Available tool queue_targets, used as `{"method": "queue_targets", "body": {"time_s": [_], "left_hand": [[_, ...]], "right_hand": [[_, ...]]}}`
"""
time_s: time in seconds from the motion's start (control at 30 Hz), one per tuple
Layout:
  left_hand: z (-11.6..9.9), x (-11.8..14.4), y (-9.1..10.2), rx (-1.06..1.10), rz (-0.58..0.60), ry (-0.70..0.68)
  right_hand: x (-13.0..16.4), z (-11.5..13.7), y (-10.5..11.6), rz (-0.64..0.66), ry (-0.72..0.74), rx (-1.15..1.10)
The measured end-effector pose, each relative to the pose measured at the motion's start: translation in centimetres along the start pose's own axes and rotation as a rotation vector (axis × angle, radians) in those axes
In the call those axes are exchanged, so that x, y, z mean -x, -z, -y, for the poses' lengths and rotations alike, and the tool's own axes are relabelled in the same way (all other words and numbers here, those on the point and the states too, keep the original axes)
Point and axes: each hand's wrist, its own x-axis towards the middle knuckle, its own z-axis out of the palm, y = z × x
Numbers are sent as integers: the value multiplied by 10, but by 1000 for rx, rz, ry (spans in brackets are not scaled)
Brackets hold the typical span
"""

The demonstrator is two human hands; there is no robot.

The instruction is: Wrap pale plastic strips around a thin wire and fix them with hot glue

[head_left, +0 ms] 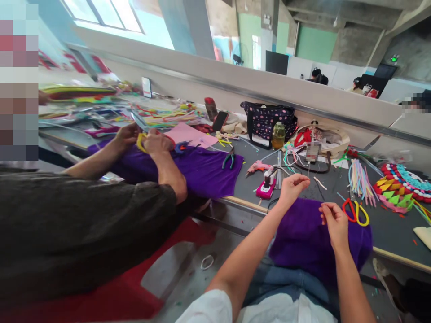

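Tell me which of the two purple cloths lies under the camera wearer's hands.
The purple cloth hanging over the table edge at right; the other purple cloth lies flat before the co-worker.

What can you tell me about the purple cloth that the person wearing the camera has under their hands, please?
The purple cloth looks like soft, fuzzy fabric, deep violet and plain. It lies bunched over the person's lap and rises onto the near edge of the grey table. The right hand rests on its top with fingers pinched; the left hand is raised just above its far edge, also pinched. Red and yellow scissor handles lie at its upper right edge.
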Motion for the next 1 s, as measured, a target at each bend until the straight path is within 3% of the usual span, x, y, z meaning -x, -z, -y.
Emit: {"method": "queue_targets", "body": {"time_s": [0.1, 0.33, 0.53, 0.73, 1.0], "left_hand": [[26, -5, -6, -219, -26, -72], [70, 12, 2, -339, -19, -33], [70, 11, 4, -374, -6, -31], [66, 13, 4, -378, -7, -40], [65, 19, 4, -374, 16, -76]], "right_hand": [[0, -4, 5, -30, 11, 27], [3, -14, 8, -34, 24, 11], [-10, -4, -1, 1, 93, 36], [-41, 5, -23, 42, 178, 133], [-70, 11, -50, 73, 422, 408]]}}
